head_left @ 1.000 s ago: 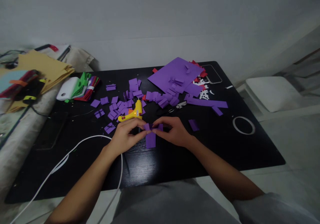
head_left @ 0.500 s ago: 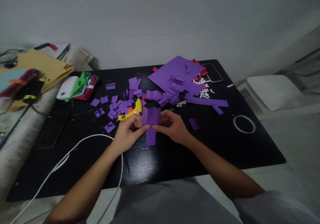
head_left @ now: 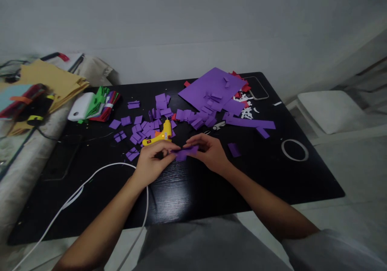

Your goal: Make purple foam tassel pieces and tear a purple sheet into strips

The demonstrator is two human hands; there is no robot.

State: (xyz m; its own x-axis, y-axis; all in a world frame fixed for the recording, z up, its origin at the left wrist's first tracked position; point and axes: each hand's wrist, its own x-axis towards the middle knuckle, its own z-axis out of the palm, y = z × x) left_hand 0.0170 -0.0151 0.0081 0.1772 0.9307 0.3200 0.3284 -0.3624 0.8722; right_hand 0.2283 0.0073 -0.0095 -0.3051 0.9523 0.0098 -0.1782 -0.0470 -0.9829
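Between my hands, above the front middle of the black table, is a folded purple paper piece (head_left: 184, 154), slightly blurred. My left hand (head_left: 155, 160) pinches its left end between thumb and fingers. My right hand (head_left: 211, 153) is closed on its right end. Just beyond my left hand a yellow hot glue gun (head_left: 165, 133) lies with its nozzle pointing away. Many small folded purple paper pieces (head_left: 146, 130) are scattered behind and left of it. Scissors (head_left: 218, 126) lie beyond my right hand, partly hidden by paper.
A large purple sheet (head_left: 211, 85) lies at the back with small pieces on it. A purple strip (head_left: 250, 122) and a tape ring (head_left: 295, 150) are on the right. A white cable (head_left: 99, 169) crosses the left front. Coloured paper bundles (head_left: 101, 103) lie at the back left.
The purple paper piece was upright with a strip hanging down; now it is tipped and folded nearly flat between my fingers. My hands have stayed in about the same place.
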